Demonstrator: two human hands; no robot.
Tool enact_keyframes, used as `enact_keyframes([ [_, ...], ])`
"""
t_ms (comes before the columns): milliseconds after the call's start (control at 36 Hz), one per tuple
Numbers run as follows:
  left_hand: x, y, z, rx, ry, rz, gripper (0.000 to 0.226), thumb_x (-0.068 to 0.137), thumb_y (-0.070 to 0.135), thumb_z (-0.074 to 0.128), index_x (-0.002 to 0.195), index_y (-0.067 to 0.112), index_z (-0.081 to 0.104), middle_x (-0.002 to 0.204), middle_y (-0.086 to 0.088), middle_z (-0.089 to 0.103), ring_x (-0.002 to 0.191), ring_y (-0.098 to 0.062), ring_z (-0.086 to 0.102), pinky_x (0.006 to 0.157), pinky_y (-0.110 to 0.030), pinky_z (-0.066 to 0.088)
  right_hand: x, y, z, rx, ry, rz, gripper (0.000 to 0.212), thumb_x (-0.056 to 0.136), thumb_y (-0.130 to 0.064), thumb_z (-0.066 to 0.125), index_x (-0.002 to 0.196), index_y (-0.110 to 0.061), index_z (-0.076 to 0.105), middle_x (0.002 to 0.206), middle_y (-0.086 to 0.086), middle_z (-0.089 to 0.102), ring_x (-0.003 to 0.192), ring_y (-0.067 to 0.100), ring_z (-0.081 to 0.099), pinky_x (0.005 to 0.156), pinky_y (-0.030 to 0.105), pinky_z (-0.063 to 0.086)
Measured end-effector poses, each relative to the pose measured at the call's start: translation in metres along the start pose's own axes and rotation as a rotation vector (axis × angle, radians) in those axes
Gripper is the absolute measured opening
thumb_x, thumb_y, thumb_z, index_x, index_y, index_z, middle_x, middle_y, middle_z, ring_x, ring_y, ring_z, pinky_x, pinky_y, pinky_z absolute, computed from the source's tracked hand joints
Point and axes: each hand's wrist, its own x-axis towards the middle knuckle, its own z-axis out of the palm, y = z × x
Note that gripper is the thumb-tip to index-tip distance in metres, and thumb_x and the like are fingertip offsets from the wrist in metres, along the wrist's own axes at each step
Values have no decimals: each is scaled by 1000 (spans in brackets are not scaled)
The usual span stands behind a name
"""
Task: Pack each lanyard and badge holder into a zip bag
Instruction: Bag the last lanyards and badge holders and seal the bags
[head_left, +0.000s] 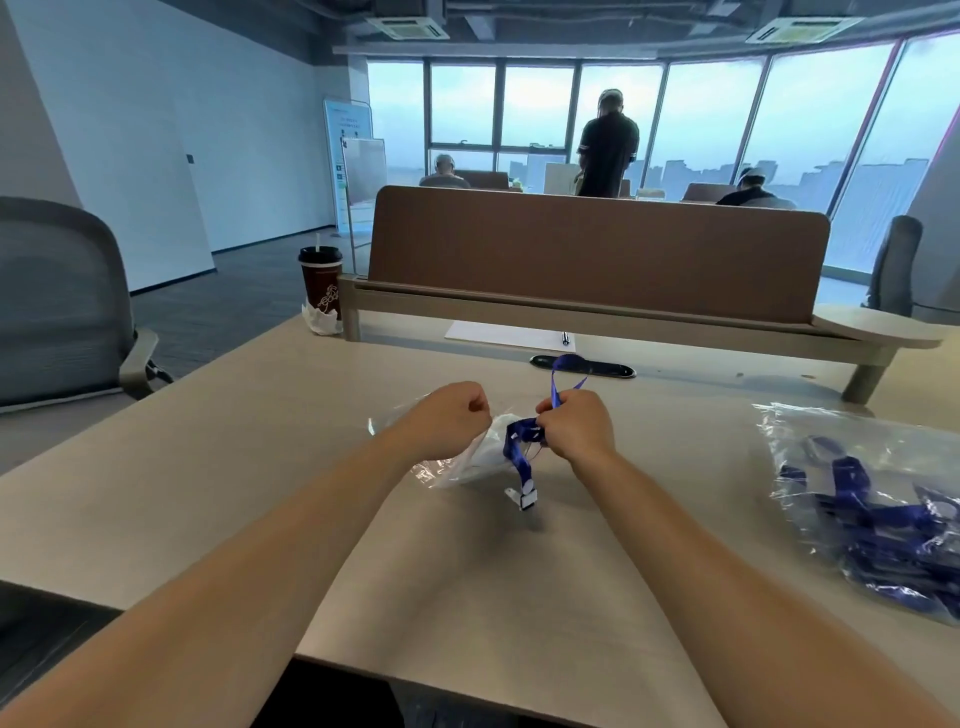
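My left hand (451, 415) pinches the mouth of a clear zip bag (457, 467) that lies on the beige desk (208, 467). My right hand (576, 423) grips a blue lanyard (519, 447) right beside the bag's opening. A loop of the strap sticks up above my right fist, and the strap's end with a white clip (527, 496) hangs down toward the desk. Something white shows inside the bag; I cannot tell whether it is the badge holder.
A large clear bag with several blue lanyards (872, 514) lies at the right. A brown partition (597, 249) stands across the desk, with white paper (509, 335), a pen and a black cable slot (602, 369) before it. A coffee cup (320, 283) stands at the far left; a grey chair (57, 301) is at the left.
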Motion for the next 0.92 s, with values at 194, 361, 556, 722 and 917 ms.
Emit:
enact_keyframes([
  [194, -9, 14, -5, 141, -154, -16, 32, 92, 47, 60, 87, 16, 56, 86, -2, 57, 71, -13, 44, 62, -25, 35, 6, -7, -6, -114, 30, -33, 14, 91, -8, 60, 95, -8, 73, 91, 10, 70, 80, 26, 70, 81, 42, 60],
  [361, -18, 11, -5, 198, -209, -57, 63, 86, 64, 58, 105, 4, 66, 86, -9, 57, 73, -17, 45, 66, -29, 37, 7, -9, -10, -161, 44, -43, 15, 93, -12, 59, 94, -7, 74, 91, 11, 70, 81, 26, 70, 81, 42, 60],
  [556, -26, 15, -5, 40, -207, 75, 79, 78, 55, 75, 143, 38, 34, 120, 2, 58, 102, -17, 56, 89, -31, 47, 7, -8, -9, -168, 32, -6, 13, 89, -13, 62, 89, -6, 73, 87, 10, 70, 80, 26, 69, 78, 40, 60],
  [722, -17, 12, 7, 173, -186, 201, 77, 87, 47, 69, 149, 52, 24, 125, 1, 45, 103, -18, 51, 92, -29, 43, 7, -6, -8, -148, 7, 37, 8, 85, -10, 66, 84, -5, 73, 82, 10, 70, 77, 26, 71, 75, 40, 61],
  [917, -14, 7, 17, 295, -214, 164, 73, 82, 58, 68, 146, 47, 34, 127, 2, 41, 107, -22, 53, 93, -33, 45, 4, -4, -7, -133, -32, 53, 9, 81, -7, 65, 82, -3, 73, 80, 11, 71, 75, 26, 71, 71, 39, 59],
])
